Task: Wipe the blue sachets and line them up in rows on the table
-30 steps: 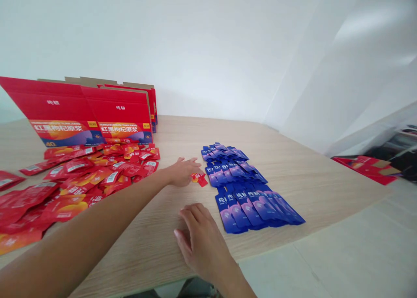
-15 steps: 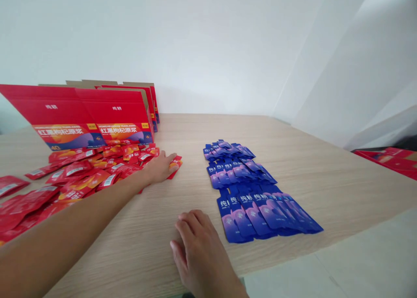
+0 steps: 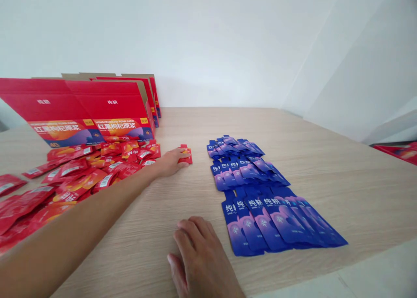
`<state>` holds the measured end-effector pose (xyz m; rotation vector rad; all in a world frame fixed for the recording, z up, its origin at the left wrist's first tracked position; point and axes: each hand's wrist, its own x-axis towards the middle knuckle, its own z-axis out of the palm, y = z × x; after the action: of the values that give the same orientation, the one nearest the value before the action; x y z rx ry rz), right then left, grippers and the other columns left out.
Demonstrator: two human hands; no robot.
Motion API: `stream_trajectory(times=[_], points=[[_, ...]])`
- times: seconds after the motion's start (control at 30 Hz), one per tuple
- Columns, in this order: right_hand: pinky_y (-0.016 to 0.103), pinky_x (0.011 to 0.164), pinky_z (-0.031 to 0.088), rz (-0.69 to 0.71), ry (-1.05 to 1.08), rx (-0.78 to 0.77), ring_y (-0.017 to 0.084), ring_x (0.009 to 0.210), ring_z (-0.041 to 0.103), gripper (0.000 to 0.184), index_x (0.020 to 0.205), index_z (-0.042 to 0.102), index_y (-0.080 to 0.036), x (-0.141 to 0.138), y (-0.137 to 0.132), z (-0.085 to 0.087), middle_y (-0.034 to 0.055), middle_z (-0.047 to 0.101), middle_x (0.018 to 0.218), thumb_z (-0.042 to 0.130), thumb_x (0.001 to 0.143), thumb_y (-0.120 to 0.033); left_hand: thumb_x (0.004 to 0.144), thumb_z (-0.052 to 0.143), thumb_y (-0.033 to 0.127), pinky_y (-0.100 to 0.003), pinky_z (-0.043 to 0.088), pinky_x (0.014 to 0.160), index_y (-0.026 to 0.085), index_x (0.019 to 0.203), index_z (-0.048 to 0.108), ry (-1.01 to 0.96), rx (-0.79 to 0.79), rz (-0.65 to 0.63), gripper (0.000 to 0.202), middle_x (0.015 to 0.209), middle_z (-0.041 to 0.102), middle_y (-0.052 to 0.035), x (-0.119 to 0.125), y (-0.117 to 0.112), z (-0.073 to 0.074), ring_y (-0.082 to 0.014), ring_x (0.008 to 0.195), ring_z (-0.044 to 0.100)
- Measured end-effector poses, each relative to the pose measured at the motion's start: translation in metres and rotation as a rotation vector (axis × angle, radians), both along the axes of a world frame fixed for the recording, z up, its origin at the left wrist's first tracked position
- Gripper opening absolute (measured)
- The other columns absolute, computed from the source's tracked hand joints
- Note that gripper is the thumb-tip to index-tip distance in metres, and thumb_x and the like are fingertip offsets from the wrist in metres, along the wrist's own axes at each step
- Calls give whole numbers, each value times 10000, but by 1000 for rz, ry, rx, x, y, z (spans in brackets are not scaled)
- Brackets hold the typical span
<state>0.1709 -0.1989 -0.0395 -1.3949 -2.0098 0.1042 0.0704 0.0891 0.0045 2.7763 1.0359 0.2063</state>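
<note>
My left hand [image 3: 171, 162] reaches out over the table, its fingers closed on a small red sachet [image 3: 186, 154]. That sachet is just right of a loose heap of red sachets [image 3: 107, 167]. My right hand [image 3: 202, 254] rests on the wood near the front, holding nothing, with the thumb apart and the fingers loosely bent. To its right lie blue-purple sachets in three rows, overlapping like fanned cards: a near row [image 3: 276, 222], a middle row [image 3: 244, 171] and a far row [image 3: 231, 147].
Red printed cartons [image 3: 120, 100] stand at the back left behind the heap, some with their flaps up. The wooden table [image 3: 325, 167] reaches a white wall at the back. Another red box [image 3: 399, 152] shows beyond the right edge.
My left hand has moved right with the red sachet, away from the heap. My right hand has hardly moved. The view has shifted slightly.
</note>
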Motion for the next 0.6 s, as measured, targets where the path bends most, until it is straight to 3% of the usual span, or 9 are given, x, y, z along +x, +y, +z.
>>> stream_trajectory(times=[0.17, 0.33, 0.47, 0.6], points=[[492, 985, 598, -22, 25, 48, 322, 1134, 660, 312, 1132, 646, -208, -2, 1, -5, 110, 742, 1238, 770, 849, -164, 1055, 524, 379, -429, 366, 1305, 247, 1499, 649, -112, -41, 0, 479, 1702, 493, -96, 37, 7, -15, -284, 1540, 511], [475, 989, 593, -41, 82, 9, 310, 1138, 660, 321, 1122, 647, -231, -4, 3, -8, 94, 744, 1231, 777, 836, -163, 1065, 514, 370, -440, 351, 1315, 175, 1530, 609, -148, -48, -31, 513, 1710, 466, -154, 54, 9, -22, -295, 1569, 473], [481, 986, 596, -48, 88, 13, 304, 1126, 666, 338, 1134, 647, -229, -2, 3, -7, 92, 745, 1214, 750, 831, -122, 1033, 575, 379, -435, 342, 1321, 137, 1596, 516, -195, -31, -13, 615, 1713, 450, -185, 52, 4, -22, -292, 1611, 405], [482, 989, 599, -19, 66, -3, 297, 1139, 661, 347, 1164, 638, -226, 1, 1, -2, 98, 736, 1223, 719, 854, -95, 1022, 564, 324, -461, 379, 1294, 170, 1583, 524, -217, 105, 79, 584, 1682, 497, -167, 29, -1, -2, -285, 1555, 483]])
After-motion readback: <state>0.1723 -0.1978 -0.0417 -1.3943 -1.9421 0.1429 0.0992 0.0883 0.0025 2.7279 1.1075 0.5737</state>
